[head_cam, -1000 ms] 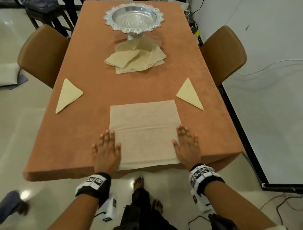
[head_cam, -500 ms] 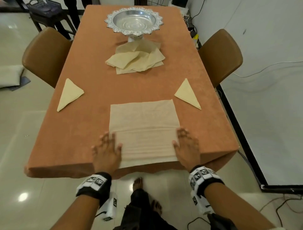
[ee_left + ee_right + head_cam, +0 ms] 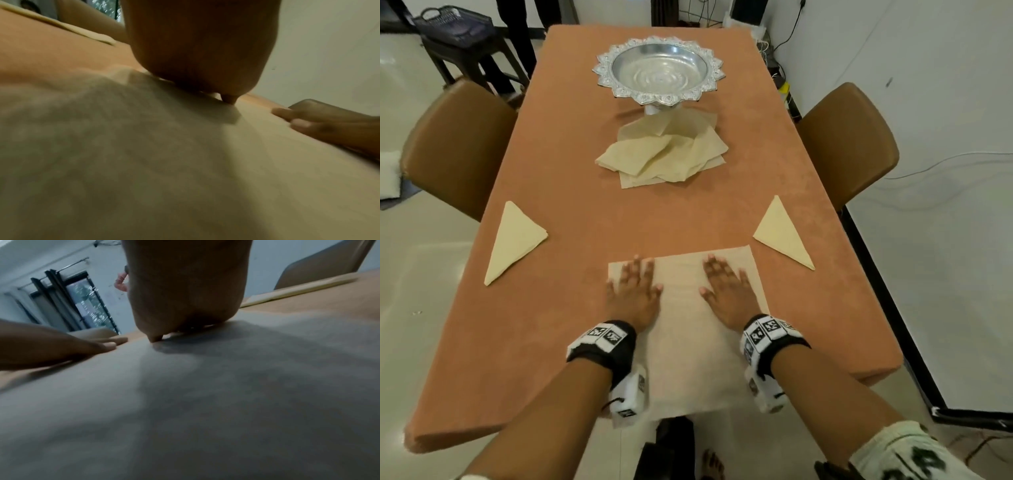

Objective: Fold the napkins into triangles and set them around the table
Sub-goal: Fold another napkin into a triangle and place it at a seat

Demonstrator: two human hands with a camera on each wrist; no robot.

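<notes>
An unfolded beige napkin [image 3: 685, 342] lies flat at the near end of the orange table [image 3: 571, 342], its near edge hanging over the table's edge. My left hand [image 3: 635, 291] presses flat on its far left part, fingers straight. My right hand [image 3: 726, 289] lies flat on its far right part, fingers spread. Two folded triangle napkins rest on the table, one at the left [image 3: 515, 240] and one at the right [image 3: 782, 234]. A loose pile of napkins [image 3: 664, 157] sits mid-table. In the wrist views each palm [image 3: 197, 48] [image 3: 185, 285] presses the napkin [image 3: 144, 162] [image 3: 205, 402].
A silver pedestal bowl [image 3: 657, 70] stands behind the pile. Brown chairs flank the table at left [image 3: 455, 144] and right [image 3: 849, 144]. A dark stool with a basket [image 3: 457, 31] stands at the far left. A black-framed board [image 3: 945, 274] lies on the floor at right.
Both hands slid forward from the napkin's near side edges to its far part and moved inward. The camera moved forward over the table.
</notes>
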